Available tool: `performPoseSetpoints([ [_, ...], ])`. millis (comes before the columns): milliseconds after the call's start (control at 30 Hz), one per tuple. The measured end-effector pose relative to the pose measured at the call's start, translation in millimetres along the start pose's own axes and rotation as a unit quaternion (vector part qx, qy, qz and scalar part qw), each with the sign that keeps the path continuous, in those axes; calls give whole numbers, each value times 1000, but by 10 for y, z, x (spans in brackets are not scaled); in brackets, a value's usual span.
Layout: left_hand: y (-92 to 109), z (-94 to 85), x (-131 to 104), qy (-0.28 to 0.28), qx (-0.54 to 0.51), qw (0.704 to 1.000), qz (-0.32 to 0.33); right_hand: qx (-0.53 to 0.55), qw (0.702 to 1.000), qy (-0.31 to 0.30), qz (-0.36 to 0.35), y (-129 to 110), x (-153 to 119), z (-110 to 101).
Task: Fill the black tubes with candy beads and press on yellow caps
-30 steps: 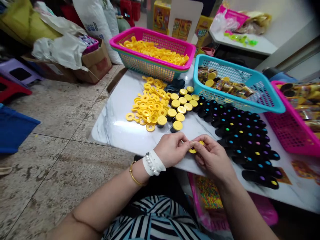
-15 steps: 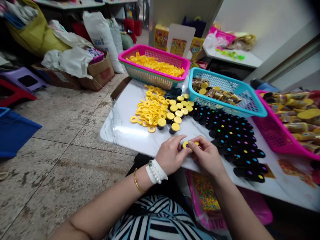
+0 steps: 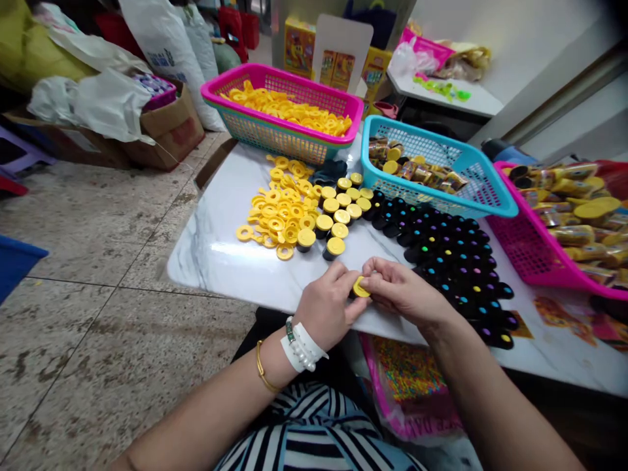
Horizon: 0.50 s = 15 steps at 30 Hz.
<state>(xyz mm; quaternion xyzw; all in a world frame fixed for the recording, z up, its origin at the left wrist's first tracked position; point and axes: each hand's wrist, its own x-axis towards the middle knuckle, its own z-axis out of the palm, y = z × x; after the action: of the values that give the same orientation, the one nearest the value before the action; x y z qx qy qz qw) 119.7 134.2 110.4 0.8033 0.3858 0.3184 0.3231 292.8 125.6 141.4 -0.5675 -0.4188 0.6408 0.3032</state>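
Near the table's front edge, my left hand [image 3: 330,302] is closed round a small black piece with a round yellow cap [image 3: 362,288]. The fingers of my right hand [image 3: 400,288] pinch at the cap's right side and partly hide it. Just beyond my hands stand several black pieces with flat yellow caps [image 3: 335,246]. Left of them lies a loose heap of yellow ring-shaped lids with tabs [image 3: 277,212]. To the right, rows of black pieces with coloured dots [image 3: 449,268] lie side by side on the marble-patterned table [image 3: 216,248].
A pink basket [image 3: 353,111] of yellow lids stands at the back. A blue basket [image 3: 495,190] and another pink basket [image 3: 530,261] hold printed yellow tubes. Under the table edge is a bag of coloured beads [image 3: 412,369]. Cardboard boxes [image 3: 171,127] stand on the floor at left.
Half a second ago a purple dot showed through the yellow lid, its tab between my right fingers; now a rounder yellow face shows. My view has shifted slightly.
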Motion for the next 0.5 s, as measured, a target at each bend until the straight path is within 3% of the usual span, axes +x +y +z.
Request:
performPoseSetpoints([
  [133,25,23,27,-15,40,999,-20,-67,992,83,-61,33,-37,116],
  [233,19,51,3,-31,59,997,-34,-78,987,97,-98,154,-120,216],
  [367,-33,-17,-75,-44,58,997,-21,-176,965,129,-146,252,-157,252],
  [433,-97,-139,-130,-9,56,998,-2,-233,944,176,-153,224,-99,227],
  [500,-211,-322,-167,63,81,995,0,-283,917,237,-153,150,29,197],
])
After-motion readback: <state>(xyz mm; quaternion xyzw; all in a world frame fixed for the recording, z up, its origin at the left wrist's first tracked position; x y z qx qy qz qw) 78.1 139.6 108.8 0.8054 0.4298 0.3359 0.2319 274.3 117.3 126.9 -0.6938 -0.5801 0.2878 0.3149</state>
